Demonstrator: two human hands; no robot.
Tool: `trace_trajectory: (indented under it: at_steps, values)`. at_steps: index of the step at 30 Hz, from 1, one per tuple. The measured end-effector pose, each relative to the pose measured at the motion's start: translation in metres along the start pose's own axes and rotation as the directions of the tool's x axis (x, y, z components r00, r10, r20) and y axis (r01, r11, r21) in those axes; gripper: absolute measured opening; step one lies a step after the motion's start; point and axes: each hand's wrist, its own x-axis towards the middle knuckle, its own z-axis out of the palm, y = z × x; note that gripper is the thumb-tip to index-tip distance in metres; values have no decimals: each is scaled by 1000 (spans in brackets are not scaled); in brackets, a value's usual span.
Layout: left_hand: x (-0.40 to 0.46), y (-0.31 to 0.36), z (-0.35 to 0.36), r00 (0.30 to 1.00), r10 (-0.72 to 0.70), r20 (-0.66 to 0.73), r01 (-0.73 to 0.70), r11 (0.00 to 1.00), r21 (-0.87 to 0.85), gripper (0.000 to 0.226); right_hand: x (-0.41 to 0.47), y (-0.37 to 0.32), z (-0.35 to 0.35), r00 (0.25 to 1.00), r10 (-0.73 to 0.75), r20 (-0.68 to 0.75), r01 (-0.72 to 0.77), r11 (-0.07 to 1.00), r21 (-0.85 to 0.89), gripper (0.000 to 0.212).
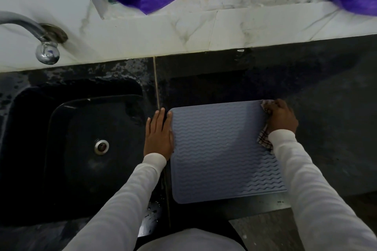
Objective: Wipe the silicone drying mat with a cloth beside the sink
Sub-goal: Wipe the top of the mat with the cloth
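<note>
Wiping under way: right hand (282, 117) fingers clenching cloth (265, 138) at mat's (220, 153) far corner; left hand (159, 134) fingers lying released, flat, pinning near edge. Probably needing 1 sweep back toward them.

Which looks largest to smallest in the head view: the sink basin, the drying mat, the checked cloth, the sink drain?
1. Sink basin
2. Drying mat, close behind the basin
3. Checked cloth, mostly hidden under the right hand, so unsure against the drain
4. Sink drain
</note>
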Motion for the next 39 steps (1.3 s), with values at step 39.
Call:
trace_trajectory:
  at_steps: [39]
  values:
    - [-1,2,2,1000,-1,-10,1,1000,27,55,-102,-70,46,905,-398,152,426,854,-298,66]
